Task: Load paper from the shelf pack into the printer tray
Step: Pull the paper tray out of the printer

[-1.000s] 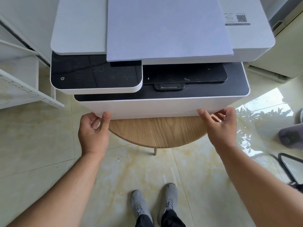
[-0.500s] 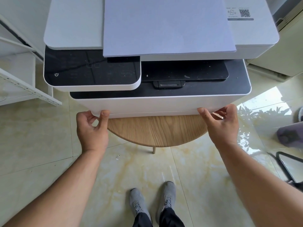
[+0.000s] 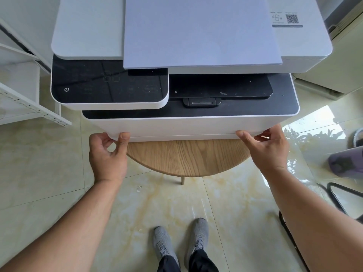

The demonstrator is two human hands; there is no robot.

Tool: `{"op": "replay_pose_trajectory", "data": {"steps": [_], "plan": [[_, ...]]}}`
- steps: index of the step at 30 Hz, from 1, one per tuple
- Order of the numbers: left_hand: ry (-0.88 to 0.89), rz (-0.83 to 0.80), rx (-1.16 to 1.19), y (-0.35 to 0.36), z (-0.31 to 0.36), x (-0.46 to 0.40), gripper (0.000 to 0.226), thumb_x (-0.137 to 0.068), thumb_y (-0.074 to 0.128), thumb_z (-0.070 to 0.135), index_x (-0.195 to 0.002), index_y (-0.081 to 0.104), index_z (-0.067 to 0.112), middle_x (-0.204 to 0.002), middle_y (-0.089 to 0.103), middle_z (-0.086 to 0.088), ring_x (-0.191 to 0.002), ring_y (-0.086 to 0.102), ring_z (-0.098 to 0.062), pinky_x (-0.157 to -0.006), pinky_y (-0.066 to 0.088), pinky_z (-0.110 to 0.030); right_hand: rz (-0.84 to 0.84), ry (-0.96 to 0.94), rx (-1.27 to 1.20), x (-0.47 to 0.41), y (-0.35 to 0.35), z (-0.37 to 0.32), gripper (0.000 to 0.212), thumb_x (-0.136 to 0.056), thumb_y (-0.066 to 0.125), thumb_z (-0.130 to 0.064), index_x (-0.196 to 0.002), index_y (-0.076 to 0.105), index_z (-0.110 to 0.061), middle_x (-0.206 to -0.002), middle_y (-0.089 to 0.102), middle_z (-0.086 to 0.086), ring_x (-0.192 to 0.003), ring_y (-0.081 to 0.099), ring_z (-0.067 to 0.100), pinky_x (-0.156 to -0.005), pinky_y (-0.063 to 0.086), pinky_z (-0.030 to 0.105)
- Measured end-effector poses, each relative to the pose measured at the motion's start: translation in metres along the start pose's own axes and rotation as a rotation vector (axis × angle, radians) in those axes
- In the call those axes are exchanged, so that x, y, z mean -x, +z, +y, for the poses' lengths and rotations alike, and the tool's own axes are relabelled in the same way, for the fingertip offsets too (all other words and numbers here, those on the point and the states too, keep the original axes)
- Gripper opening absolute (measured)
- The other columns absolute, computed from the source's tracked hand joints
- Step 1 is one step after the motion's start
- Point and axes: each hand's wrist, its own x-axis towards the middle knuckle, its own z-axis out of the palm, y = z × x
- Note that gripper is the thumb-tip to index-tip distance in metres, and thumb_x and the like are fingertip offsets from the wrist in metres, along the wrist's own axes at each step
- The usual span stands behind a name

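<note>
A white printer (image 3: 88, 32) with a black control panel (image 3: 110, 83) stands on a round wooden table (image 3: 188, 158). A stack of white paper (image 3: 200, 30) lies flat on the printer's lid. My left hand (image 3: 108, 154) grips the lower left corner of the printer's front, at the tray front (image 3: 182, 128), thumb on the face and fingers curled underneath. At the lower right corner my right hand (image 3: 269, 150) grips the same way. The tray's inside is hidden.
A white metal shelf (image 3: 29, 107) stands at the left. A white appliance (image 3: 343, 61) sits at the right rear. On the tiled floor at the right are a purple object (image 3: 345, 161) and a black frame (image 3: 337, 195). My shoes (image 3: 180, 242) are below the table.
Both hands keep their hold on the lower front corners of the printer. The view has shifted slightly; the printer sits a little lower and nearer in the frame.
</note>
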Motion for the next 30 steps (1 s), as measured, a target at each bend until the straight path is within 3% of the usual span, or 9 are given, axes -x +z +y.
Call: {"op": "replay_pose_trajectory", "data": {"steps": [6,15,17,21,23,25,28,30], "plan": [[0.003,0.023,-0.032,-0.005,-0.009,-0.005,0.042,-0.075,0.077,0.072,-0.088,0.051,0.041,-0.094,0.063,0.017,-0.105,0.069,-0.029,-0.086,0.059,-0.059,0.006,-0.017,0.018,0.004,-0.001,-0.005,0.056,-0.061,0.077,-0.071,-0.091,0.059,-0.027,-0.074,0.064,-0.014,-0.072,0.066,0.007,-0.064,0.043,0.017],[0.009,0.011,-0.102,-0.009,-0.002,-0.006,0.066,-0.068,0.072,0.082,-0.093,0.053,0.024,-0.097,0.069,-0.002,-0.095,0.073,-0.032,-0.085,0.06,-0.053,-0.042,-0.02,0.048,0.006,-0.008,-0.015,0.059,-0.06,0.071,-0.077,-0.093,0.058,-0.03,-0.075,0.063,-0.018,-0.075,0.061,-0.006,-0.061,0.037,0.012],[0.014,-0.002,-0.105,-0.009,-0.001,-0.006,0.067,-0.068,0.071,0.082,-0.093,0.053,0.022,-0.095,0.068,0.001,-0.095,0.072,-0.032,-0.085,0.06,-0.045,-0.053,-0.018,0.06,0.005,-0.009,-0.015,0.06,-0.059,0.07,-0.078,-0.093,0.058,-0.03,-0.076,0.063,-0.018,-0.076,0.06,-0.006,-0.061,0.037,0.012],[0.033,-0.057,-0.127,-0.005,0.003,-0.005,0.059,-0.078,0.069,0.06,-0.105,0.054,0.01,-0.103,0.06,-0.004,-0.101,0.059,-0.02,-0.069,0.042,0.0,-0.081,-0.016,0.053,0.003,-0.008,-0.011,0.064,-0.058,0.071,-0.078,-0.098,0.057,-0.029,-0.081,0.065,-0.016,-0.079,0.064,0.0,-0.063,0.042,0.019],[0.008,-0.112,-0.11,0.0,0.001,-0.002,0.055,-0.087,0.065,0.051,-0.113,0.052,0.005,-0.111,0.059,-0.011,-0.105,0.055,-0.018,-0.065,0.04,0.004,-0.084,0.0,0.026,0.003,-0.006,-0.004,0.065,-0.062,0.074,-0.076,-0.101,0.058,-0.027,-0.088,0.068,-0.01,-0.083,0.068,0.01,-0.066,0.048,0.024],[-0.007,-0.128,-0.106,0.002,-0.002,0.0,0.045,-0.092,0.061,0.05,-0.111,0.05,0.011,-0.115,0.06,-0.012,-0.101,0.056,-0.016,-0.064,0.039,0.005,-0.08,0.01,0.012,0.006,-0.003,0.001,0.069,-0.065,0.074,-0.077,-0.1,0.059,-0.02,-0.094,0.069,-0.002,-0.088,0.07,0.02,-0.07,0.052,0.031],[-0.017,-0.106,-0.11,0.003,-0.002,0.0,0.043,-0.09,0.06,0.054,-0.104,0.05,0.015,-0.103,0.061,-0.003,-0.087,0.058,0.001,-0.062,0.038,0.004,-0.079,0.029,0.01,0.008,0.001,0.005,0.068,-0.069,0.075,-0.075,-0.099,0.058,-0.016,-0.091,0.07,0.0,-0.087,0.069,0.021,-0.07,0.053,0.033],[0.011,-0.081,-0.132,0.002,0.001,0.0,0.046,-0.087,0.061,0.057,-0.097,0.052,0.013,-0.089,0.06,0.005,-0.079,0.057,0.0,-0.061,0.036,0.004,-0.071,0.045,0.036,0.007,0.001,0.005,0.057,-0.074,0.079,-0.067,-0.095,0.057,-0.019,-0.083,0.067,-0.007,-0.082,0.066,0.015,-0.064,0.046,0.026]]}}
